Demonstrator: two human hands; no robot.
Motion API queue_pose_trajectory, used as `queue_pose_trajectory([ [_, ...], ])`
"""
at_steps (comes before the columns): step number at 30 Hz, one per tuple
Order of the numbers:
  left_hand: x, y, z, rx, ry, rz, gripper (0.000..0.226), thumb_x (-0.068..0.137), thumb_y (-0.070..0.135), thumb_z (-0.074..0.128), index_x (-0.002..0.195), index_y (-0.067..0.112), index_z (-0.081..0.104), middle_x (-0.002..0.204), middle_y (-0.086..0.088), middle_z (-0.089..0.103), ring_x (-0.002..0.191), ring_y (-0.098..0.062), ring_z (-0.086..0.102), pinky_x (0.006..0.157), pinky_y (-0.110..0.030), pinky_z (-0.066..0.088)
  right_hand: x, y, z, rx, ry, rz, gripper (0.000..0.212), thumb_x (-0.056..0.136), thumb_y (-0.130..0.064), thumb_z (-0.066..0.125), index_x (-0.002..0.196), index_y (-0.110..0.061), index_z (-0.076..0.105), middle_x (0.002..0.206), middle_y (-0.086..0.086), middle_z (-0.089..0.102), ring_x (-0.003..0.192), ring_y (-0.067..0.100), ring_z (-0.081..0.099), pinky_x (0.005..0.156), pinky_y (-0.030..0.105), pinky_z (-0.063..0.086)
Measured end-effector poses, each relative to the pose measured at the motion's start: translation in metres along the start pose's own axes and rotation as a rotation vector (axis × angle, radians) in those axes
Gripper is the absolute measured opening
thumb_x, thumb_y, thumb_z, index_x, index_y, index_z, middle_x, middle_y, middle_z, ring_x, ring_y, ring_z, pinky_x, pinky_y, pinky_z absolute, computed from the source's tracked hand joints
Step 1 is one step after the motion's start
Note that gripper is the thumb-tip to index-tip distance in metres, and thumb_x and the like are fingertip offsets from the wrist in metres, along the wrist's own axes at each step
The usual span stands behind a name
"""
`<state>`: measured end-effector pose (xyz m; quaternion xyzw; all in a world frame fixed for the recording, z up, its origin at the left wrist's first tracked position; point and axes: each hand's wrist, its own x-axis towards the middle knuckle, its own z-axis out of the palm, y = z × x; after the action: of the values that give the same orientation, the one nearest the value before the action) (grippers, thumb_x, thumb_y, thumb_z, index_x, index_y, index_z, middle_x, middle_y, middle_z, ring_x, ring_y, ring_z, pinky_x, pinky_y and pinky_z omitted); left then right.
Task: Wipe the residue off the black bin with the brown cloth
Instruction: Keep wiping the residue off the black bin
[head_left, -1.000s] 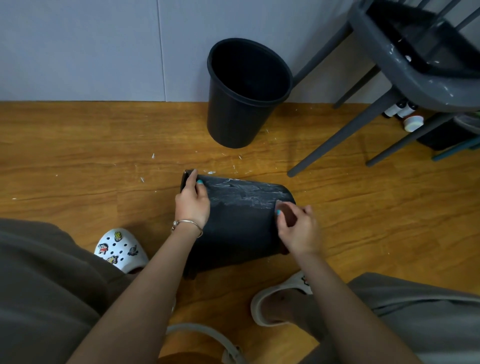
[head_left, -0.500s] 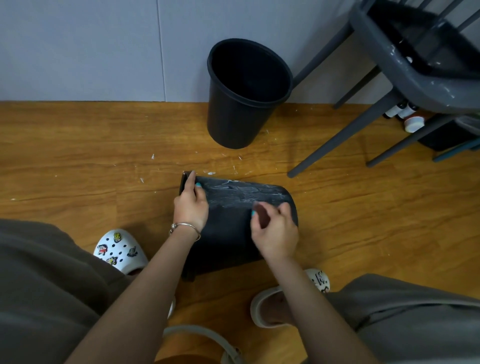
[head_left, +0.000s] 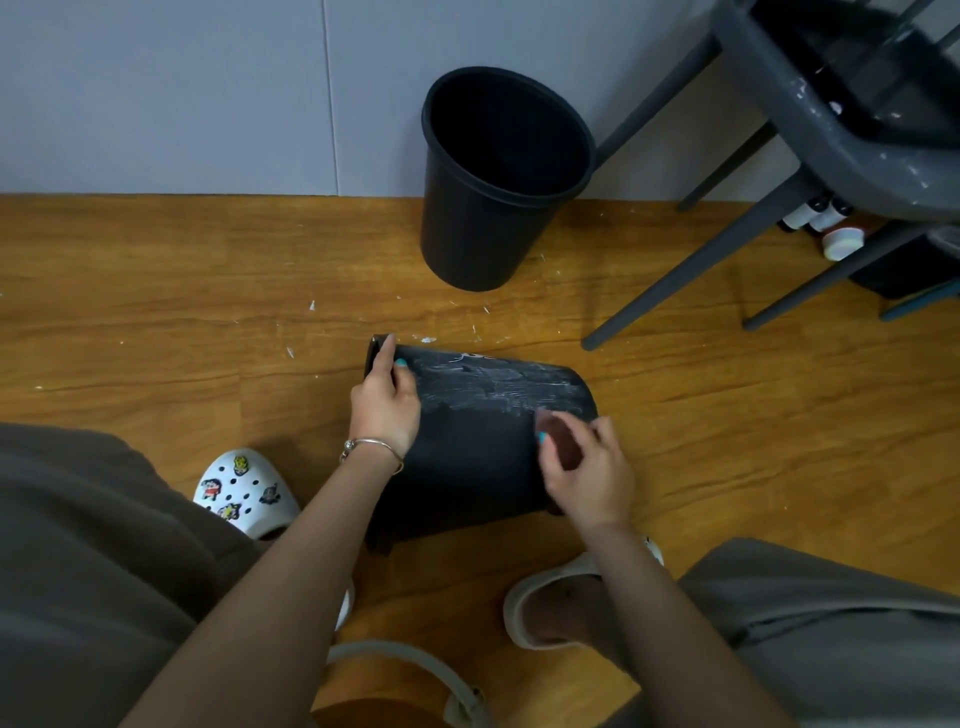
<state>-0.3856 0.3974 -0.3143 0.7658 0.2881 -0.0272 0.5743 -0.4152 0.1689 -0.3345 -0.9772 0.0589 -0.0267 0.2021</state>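
Note:
A black bin (head_left: 478, 447) lies on its side on the wooden floor between my feet, its mouth to the left. White streaky residue covers the far upper part of its wall. My left hand (head_left: 385, 405) grips the bin's rim at the left end, thumb over the edge. My right hand (head_left: 584, 467) presses a small brown cloth (head_left: 558, 439) against the bin's wall near its right end; the cloth is blurred and mostly hidden under the fingers.
A second black bin (head_left: 493, 182) stands upright by the grey wall. A grey chair (head_left: 810, 150) stands at the right, with small bottles (head_left: 823, 221) on the floor behind its legs. White flecks dot the floor. My white clogs (head_left: 241, 491) flank the lying bin.
My right hand with the cloth slid left along the bin's wall, then back right toward its base end. The left hand and the bin stayed put.

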Motion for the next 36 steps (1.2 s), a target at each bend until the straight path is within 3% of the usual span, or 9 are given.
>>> queue_pose_trajectory([
  [4,0.001,0.003,0.002,0.017,0.007,-0.007,0.044,0.102,0.022,0.035,0.146,0.027,0.036,0.093,-0.009,0.058,0.058,-0.007,0.047,0.061,-0.017,0.037,0.011,0.01,-0.004,0.042,0.127,0.392,0.04,0.091,-0.038,0.059,0.128,-0.023,0.06,0.115,0.008,0.048,0.096,0.028,0.058,0.077,0.035,0.048],
  [10,0.002,0.002,0.0,0.013,0.011,0.019,0.044,0.102,0.02,0.036,0.145,0.025,0.036,0.097,-0.001,0.054,0.061,-0.004,0.048,0.072,-0.024,0.043,-0.02,-0.022,0.013,0.057,0.106,-0.071,0.035,0.084,-0.037,0.061,0.114,-0.02,0.069,0.094,0.003,0.05,0.069,0.015,0.051,0.059,0.023,0.041],
  [12,0.002,0.003,0.001,0.01,0.0,0.016,0.044,0.102,0.02,0.036,0.146,0.026,0.035,0.095,0.0,0.056,0.061,-0.005,0.049,0.065,-0.021,0.041,-0.007,-0.002,0.004,-0.001,0.096,0.0,0.036,0.088,-0.038,0.058,0.118,-0.021,0.067,0.099,0.005,0.052,0.076,0.02,0.056,0.062,0.027,0.045],
  [15,0.0,0.001,0.002,-0.001,-0.009,0.008,0.045,0.102,0.022,0.035,0.147,0.027,0.034,0.077,0.004,0.055,0.056,-0.01,0.049,0.048,-0.013,0.037,0.01,0.012,-0.008,-0.035,0.1,0.315,0.04,0.093,-0.04,0.056,0.128,-0.022,0.06,0.113,0.008,0.05,0.093,0.027,0.058,0.073,0.036,0.049],
  [18,0.0,0.0,0.002,-0.028,0.004,-0.011,0.045,0.102,0.021,0.036,0.147,0.026,0.033,0.076,-0.001,0.057,0.053,-0.01,0.046,0.042,-0.007,0.037,0.013,0.005,-0.008,-0.038,0.107,0.38,0.039,0.093,-0.042,0.055,0.127,-0.024,0.059,0.115,0.008,0.05,0.094,0.029,0.058,0.074,0.037,0.048],
  [21,-0.003,-0.001,0.0,-0.07,0.02,0.017,0.044,0.102,0.02,0.037,0.146,0.026,0.036,0.075,-0.003,0.059,0.052,-0.009,0.044,0.043,-0.007,0.036,0.021,0.005,-0.009,0.143,0.115,0.456,0.041,0.092,-0.044,0.056,0.129,-0.026,0.058,0.114,0.002,0.047,0.096,0.024,0.055,0.078,0.041,0.052],
  [25,-0.011,-0.008,-0.008,-0.126,0.085,0.099,0.045,0.101,0.017,0.037,0.145,0.025,0.037,0.069,0.01,0.052,0.055,-0.01,0.046,0.049,-0.009,0.04,0.034,0.002,-0.009,0.313,0.152,0.441,0.041,0.094,-0.043,0.055,0.131,-0.026,0.056,0.116,-0.005,0.045,0.104,0.021,0.053,0.079,0.037,0.051],
  [31,-0.024,-0.015,-0.007,-0.097,0.033,0.165,0.047,0.101,0.016,0.038,0.146,0.027,0.033,0.064,-0.002,0.053,0.043,-0.002,0.043,0.046,-0.011,0.038,0.029,0.001,0.0,0.412,0.157,0.402,0.04,0.096,-0.041,0.054,0.132,-0.026,0.056,0.112,-0.009,0.039,0.1,0.013,0.046,0.076,0.032,0.047],
  [36,-0.03,-0.019,-0.005,-0.051,0.023,0.189,0.048,0.101,0.016,0.037,0.147,0.028,0.031,0.053,0.003,0.044,0.039,-0.002,0.041,0.042,-0.013,0.035,0.022,0.003,0.006,0.395,0.173,0.365,0.041,0.095,-0.039,0.057,0.133,-0.024,0.057,0.115,-0.005,0.042,0.099,0.012,0.047,0.076,0.031,0.047],
])
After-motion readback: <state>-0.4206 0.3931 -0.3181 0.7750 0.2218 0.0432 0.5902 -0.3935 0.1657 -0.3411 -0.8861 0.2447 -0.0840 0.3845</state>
